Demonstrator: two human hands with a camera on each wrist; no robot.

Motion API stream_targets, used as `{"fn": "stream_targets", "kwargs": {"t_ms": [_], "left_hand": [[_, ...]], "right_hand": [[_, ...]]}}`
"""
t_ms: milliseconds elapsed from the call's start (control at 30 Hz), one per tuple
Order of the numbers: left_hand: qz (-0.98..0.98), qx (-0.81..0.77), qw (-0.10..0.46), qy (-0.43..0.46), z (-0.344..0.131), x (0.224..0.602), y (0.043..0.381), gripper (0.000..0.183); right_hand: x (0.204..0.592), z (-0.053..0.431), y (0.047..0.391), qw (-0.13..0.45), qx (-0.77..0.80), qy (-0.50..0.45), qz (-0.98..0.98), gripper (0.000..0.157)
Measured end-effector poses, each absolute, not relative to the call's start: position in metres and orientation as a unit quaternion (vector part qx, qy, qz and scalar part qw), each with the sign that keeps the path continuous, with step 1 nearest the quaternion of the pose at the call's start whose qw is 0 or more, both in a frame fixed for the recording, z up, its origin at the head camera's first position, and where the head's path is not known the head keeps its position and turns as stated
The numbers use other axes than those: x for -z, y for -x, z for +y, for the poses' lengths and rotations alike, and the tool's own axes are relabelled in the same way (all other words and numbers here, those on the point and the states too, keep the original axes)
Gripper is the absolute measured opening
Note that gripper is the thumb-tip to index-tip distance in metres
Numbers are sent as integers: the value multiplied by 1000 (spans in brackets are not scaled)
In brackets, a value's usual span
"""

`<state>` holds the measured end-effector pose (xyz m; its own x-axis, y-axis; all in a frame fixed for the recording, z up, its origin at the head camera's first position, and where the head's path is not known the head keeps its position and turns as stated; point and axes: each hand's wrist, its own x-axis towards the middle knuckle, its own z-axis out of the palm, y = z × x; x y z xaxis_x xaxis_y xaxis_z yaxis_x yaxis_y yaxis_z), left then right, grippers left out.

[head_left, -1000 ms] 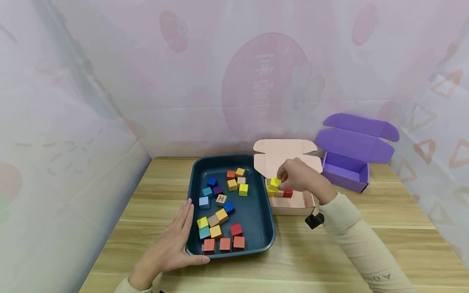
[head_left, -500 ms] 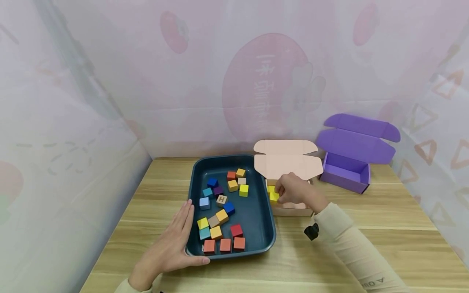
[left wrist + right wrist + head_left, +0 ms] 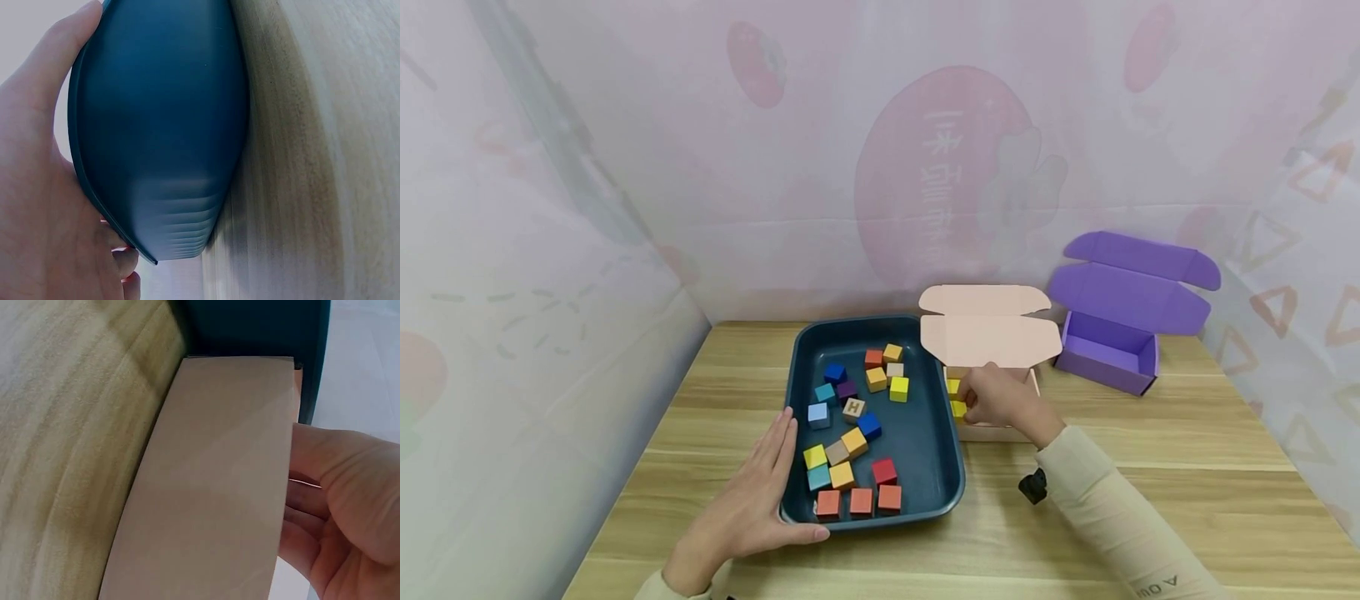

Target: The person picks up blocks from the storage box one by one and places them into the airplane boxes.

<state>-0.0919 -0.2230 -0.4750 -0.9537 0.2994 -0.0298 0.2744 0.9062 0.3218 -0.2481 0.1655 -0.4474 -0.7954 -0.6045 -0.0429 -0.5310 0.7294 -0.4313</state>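
My left hand [image 3: 741, 500] rests against the near-left corner of a dark blue tray [image 3: 957, 467]. Its straight fingers lie along the left rim, the thumb at the front rim. The left wrist view shows this hand [image 3: 44, 187] against the tray's outer side [image 3: 156, 125]. Inside the pale pink cardboard box [image 3: 992, 433], my right hand [image 3: 1000, 400] pinches a yellow cube [image 3: 958, 409] low in the front left part. Another yellow cube [image 3: 952, 387] lies just behind. In the right wrist view, the box wall [image 3: 212, 475] hides the fingertips of the right hand [image 3: 350, 500].
Several coloured cubes lie in the tray, among them a red cube [image 3: 884, 472], a yellow cube [image 3: 898, 389] and a wooden cube marked H [image 3: 853, 409]. An open purple box [image 3: 1101, 362] stands right of the pink box. Fabric walls [image 3: 805, 250] bound the wooden table [image 3: 730, 375].
My right hand has lowered the yellow cube from above the pink box's back left part into its front left part. The left hand and tray have stayed in place.
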Motion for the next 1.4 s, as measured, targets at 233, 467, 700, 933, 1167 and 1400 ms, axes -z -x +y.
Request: {"fn": "stream_targets", "kwargs": {"t_ms": [233, 467, 700, 933, 1167, 1400], "left_hand": [[976, -157, 37, -149, -223, 474, 91, 146], [975, -160, 39, -149, -223, 473, 91, 146], [974, -165, 37, -149, -224, 475, 92, 145], [973, -167, 39, -152, -224, 476, 92, 145], [973, -169, 37, -154, -224, 476, 93, 145], [973, -166, 33, -155, -224, 477, 92, 145]], "right_hand": [[452, 168, 247, 46, 204, 318, 925, 15], [456, 166, 247, 42, 200, 285, 937, 11], [454, 163, 243, 34, 195, 270, 942, 11], [438, 164, 242, 20, 191, 276, 942, 15], [402, 159, 244, 25, 210, 293, 933, 25], [379, 141, 246, 27, 223, 308, 924, 26]]}}
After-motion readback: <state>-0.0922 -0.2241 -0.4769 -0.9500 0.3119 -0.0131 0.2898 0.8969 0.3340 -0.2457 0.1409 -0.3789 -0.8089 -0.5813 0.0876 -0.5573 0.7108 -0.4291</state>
